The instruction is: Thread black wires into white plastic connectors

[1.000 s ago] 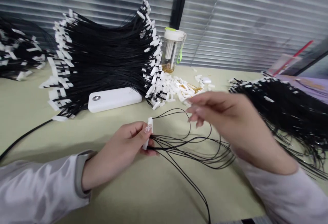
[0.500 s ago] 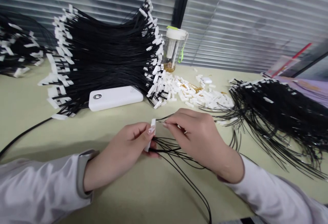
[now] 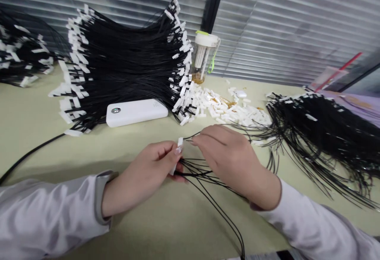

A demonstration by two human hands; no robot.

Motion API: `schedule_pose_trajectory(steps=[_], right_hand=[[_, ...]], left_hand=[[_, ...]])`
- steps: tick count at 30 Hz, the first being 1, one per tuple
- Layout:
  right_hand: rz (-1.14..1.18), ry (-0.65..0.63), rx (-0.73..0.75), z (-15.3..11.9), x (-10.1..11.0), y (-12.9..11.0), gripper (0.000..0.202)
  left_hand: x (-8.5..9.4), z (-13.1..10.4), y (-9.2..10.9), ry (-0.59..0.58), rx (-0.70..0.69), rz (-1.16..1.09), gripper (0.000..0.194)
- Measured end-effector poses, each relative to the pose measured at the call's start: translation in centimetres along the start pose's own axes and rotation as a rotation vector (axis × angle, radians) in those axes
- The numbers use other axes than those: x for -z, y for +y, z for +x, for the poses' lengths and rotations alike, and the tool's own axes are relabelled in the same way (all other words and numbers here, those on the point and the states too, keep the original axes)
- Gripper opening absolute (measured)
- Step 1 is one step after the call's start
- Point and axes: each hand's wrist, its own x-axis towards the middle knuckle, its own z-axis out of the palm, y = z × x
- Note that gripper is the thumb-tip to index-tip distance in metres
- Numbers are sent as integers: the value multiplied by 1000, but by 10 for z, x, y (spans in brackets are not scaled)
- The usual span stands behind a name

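Observation:
In the middle, my left hand (image 3: 151, 173) pinches a long white connector (image 3: 180, 142) between thumb and fingers. Several black wires (image 3: 208, 178) run from the connector to the right, passing under my right hand (image 3: 231, 159) and down to the front edge. The fingertips of my right hand are closed on a thin black wire whose end points at the connector's upper part. A small gap shows between that wire end and the connector. Another wire enters the connector just above it.
Behind stand a large bundle of black wires (image 3: 127, 62) with white connectors, a white power bank (image 3: 136, 112) and a clear bottle (image 3: 203, 58). Loose white connectors (image 3: 231, 107) are piled right of centre. More black wires (image 3: 326, 125) lie at the right, others (image 3: 20, 54) far left.
The whole view has shifted slightly. My right hand's fingers have curled over more, still at the wire beside the connector. My left hand keeps its hold.

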Motion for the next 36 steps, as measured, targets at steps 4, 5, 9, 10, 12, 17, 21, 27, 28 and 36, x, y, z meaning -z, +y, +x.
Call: schedule_pose_trajectory(steps=[4,5,9,10,12,17,21,27,28,36], right_hand=[[-144,52,195,1,1,1,19],[-154,52,220,2,1,1,19],[-116,73,235,2,-5,5,18],[-89,81,227,1,-7,6,18],[-13,93,195,-1,-13,7,17],[149,67,40,-3,-22,6,20],[150,31,-27,2,-9,4,16],[277,-64,-154,5,25,-7,17],[292,-157,-169,4,26,-8,20],[294,-342,-204,0,23,-8,9]], left_hand=[[0,-1,1,-32,-10,-49,28],[0,-1,1,-42,-8,-55,27],[1,-1,4,-53,7,-25,22],[1,-1,5,-55,9,-18,22],[2,-1,6,-67,15,-6,21],[2,-1,6,-79,18,2,21],[0,0,3,-44,3,-89,22],[1,2,2,-23,-43,-136,25],[1,2,2,-28,-43,-144,26],[2,3,1,-22,-6,-232,24]])
